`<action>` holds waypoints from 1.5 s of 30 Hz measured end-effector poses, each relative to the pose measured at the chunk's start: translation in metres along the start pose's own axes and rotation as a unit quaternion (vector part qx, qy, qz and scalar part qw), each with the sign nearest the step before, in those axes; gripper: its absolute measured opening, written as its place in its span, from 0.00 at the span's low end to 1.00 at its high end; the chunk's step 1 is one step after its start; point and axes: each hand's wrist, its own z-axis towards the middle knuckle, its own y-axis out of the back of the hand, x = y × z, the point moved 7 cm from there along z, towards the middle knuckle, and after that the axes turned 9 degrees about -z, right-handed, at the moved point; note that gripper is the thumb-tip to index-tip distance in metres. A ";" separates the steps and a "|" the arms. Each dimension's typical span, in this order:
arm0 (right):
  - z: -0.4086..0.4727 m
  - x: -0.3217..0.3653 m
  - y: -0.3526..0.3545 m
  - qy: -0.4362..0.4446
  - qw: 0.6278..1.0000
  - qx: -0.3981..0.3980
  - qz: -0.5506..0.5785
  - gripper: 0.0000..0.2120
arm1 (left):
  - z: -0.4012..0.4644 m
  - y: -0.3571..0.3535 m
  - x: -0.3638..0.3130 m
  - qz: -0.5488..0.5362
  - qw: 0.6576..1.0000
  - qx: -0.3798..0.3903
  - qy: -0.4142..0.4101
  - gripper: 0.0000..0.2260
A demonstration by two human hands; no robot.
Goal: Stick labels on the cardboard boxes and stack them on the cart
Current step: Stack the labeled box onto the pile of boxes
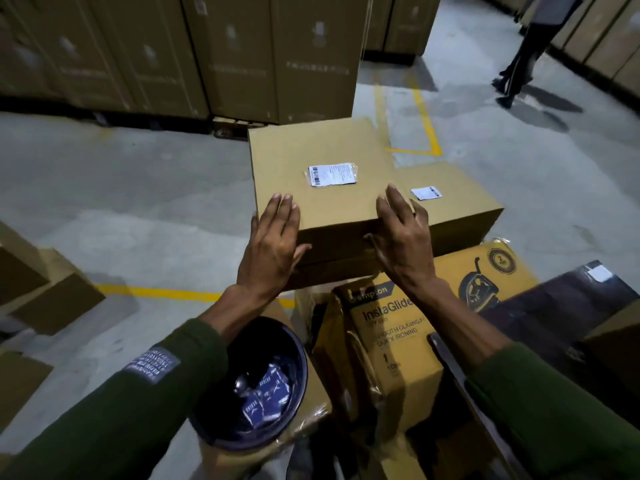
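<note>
Both the top box (322,181) and the box under it (450,202) have labels. The left hand (273,244) and right hand (401,237) press flat, fingers spread, on its near edge. More boxes probably wait.

1. Both arms wear dark green long sleeves (114,410), pushed up short of the wrists
2. The left sleeve bears a small rectangular patch (153,364) printed with rows of pale characters

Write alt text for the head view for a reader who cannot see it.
Both hands, left hand and right hand, rest with straight fingers on the near edge of a labelled top box, stacked over another labelled box. Below lie a yellow iron carton and a dark tub of packets, on a warehouse floor.
</note>
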 end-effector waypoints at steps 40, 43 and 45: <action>-0.352 -0.105 0.198 -0.443 0.879 -0.079 -0.158 0.29 | -0.042 -0.056 -0.320 -0.194 0.874 0.160 -0.415 0.30; -0.351 -0.102 0.196 -0.462 0.868 -0.057 -0.171 0.28 | -0.031 -0.067 -0.322 -0.212 0.865 0.166 -0.425 0.30; -0.348 -0.104 0.197 -0.478 0.860 -0.039 -0.174 0.28 | -0.023 -0.074 -0.321 -0.224 0.864 0.168 -0.417 0.31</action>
